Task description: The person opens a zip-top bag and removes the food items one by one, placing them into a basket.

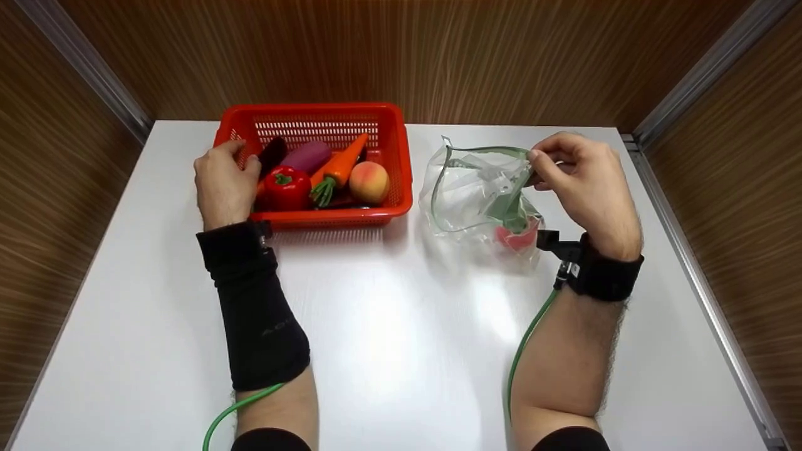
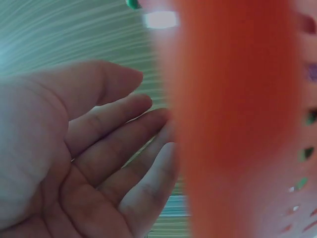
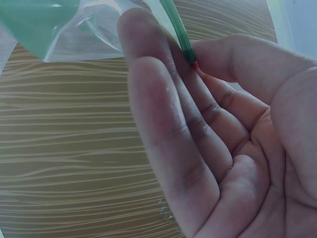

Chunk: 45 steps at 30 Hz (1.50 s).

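Note:
My left hand (image 1: 224,181) is at the left side of a red plastic basket (image 1: 404,169). In the left wrist view its fingers (image 2: 119,148) are loosely bent beside the blurred red wall, with nothing between them and the thumb. In the basket lie a red bell pepper (image 1: 288,190), a carrot (image 1: 344,161), a purple eggplant (image 1: 307,155) and a peach (image 1: 369,182). My right hand (image 1: 586,178) pinches the green-edged rim of a clear zip bag (image 1: 463,194) between thumb and fingers. The bag's mouth gapes, and something red (image 1: 519,235) shows through its lower right side.
A white table (image 1: 376,326) lies under everything, with wood-grain panels (image 1: 401,56) standing behind and at both sides. Green cables (image 1: 523,344) run from the wrist cameras along both forearms. The basket and bag stand side by side with a narrow gap.

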### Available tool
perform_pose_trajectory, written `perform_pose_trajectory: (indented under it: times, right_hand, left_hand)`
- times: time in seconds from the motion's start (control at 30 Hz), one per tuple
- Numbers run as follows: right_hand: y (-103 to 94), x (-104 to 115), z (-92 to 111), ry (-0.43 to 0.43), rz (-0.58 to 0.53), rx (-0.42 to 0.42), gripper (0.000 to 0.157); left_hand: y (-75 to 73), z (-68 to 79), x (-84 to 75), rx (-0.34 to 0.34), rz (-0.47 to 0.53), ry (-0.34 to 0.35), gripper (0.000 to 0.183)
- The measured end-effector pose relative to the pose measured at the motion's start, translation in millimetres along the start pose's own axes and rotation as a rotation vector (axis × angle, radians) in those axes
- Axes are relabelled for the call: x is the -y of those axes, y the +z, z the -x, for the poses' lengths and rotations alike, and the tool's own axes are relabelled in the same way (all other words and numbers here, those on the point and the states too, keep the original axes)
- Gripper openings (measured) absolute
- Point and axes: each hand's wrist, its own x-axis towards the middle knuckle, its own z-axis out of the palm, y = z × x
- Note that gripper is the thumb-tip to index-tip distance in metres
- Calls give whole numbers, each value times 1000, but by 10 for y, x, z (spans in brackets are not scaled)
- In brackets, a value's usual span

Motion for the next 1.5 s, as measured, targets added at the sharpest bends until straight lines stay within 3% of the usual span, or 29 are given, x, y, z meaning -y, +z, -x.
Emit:
perform_pose_trajectory:
  times: [0.13, 0.57, 0.97, 1.13, 1.33, 1.5]
  right_hand:
    - [14, 11, 6, 5, 3, -6, 24]
    - [26, 40, 14, 9, 5, -3, 25]
    - [37, 40, 12, 0, 1, -6, 25]
    - [26, 45, 12, 0, 4, 3, 24]
    - [21, 46, 12, 7, 5, 15, 24]
    - [24, 45, 22, 17, -5, 12, 25]
  left_hand:
    - [-11, 34, -80, 12, -7, 40, 50]
    - [-45, 255, -431, -45, 12, 216, 46]
    - [142, 497, -870, -15, 24, 407, 42]
    - [237, 623, -1020, -2, 39, 531, 41]
    - [432, 778, -1216, 98, 30, 699, 39]
    - [608, 899, -1333, 196, -31, 778, 38]
